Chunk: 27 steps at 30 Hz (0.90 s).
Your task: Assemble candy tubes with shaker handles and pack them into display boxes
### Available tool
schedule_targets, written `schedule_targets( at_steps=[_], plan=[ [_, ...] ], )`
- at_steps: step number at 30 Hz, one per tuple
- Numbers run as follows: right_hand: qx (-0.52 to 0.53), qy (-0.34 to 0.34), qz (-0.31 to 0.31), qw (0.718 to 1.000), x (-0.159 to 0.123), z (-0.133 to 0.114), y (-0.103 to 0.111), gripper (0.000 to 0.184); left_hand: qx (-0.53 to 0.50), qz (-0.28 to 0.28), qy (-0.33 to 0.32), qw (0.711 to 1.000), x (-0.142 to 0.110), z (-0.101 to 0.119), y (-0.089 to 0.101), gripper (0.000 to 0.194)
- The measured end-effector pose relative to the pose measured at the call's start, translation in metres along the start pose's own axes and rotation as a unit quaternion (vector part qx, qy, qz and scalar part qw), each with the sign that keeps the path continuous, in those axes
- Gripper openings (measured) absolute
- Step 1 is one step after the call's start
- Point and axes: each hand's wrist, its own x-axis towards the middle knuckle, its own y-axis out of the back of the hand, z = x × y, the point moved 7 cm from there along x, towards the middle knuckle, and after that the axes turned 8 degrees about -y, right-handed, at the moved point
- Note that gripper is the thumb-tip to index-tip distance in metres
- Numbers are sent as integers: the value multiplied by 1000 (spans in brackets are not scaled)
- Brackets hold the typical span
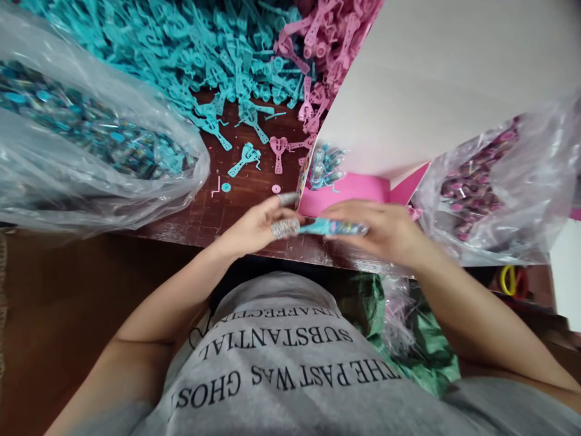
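Between my hands lies a slim teal plastic toy, level, with a clear patterned section at its right part. My right hand grips it from above and behind, its fingers closed around the right part. The thumb and fingers of my left hand close at its left end; two of its digits are wrapped in whitish tape. Motion blurs the fingertips. Just behind my hands is an open pink-lined box with several clear-and-teal pieces inside.
Heaps of teal parts and pink parts cover the table's back. Loose parts and small gears lie on the dark wood table. Plastic bags of teal packets and pink packets flank me. Yellow-handled scissors sit at right.
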Motion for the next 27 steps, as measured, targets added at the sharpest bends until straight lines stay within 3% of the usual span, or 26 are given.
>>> schedule_targets(
  at_steps=[3,8,10,12,17,19,23,25,27],
  plan=[
    [-111,-159,50,980,-3,31,16,34,196,126,-78,969,18,-7,23,94],
    [-254,-281,-45,924,9,49,-2,39,384,92,-103,913,39,-23,2,103],
    [-275,-294,-98,910,16,49,-11,39,403,87,-114,904,41,-22,1,99],
    [-286,-291,-122,905,22,46,-16,37,418,113,-123,893,41,-15,16,88],
    [-256,-282,-47,924,34,33,-12,32,523,275,-75,803,49,6,95,61],
    [-258,-295,-38,919,34,30,-13,32,550,302,-36,778,57,7,116,60],
    [-323,-290,-63,899,31,35,-24,33,592,283,27,754,68,2,123,59],
    [-325,-269,-59,905,29,37,-27,33,590,281,10,756,66,5,117,59],
    [-316,-244,-28,916,26,33,-23,32,553,292,-37,780,53,13,111,57]
  ],
)
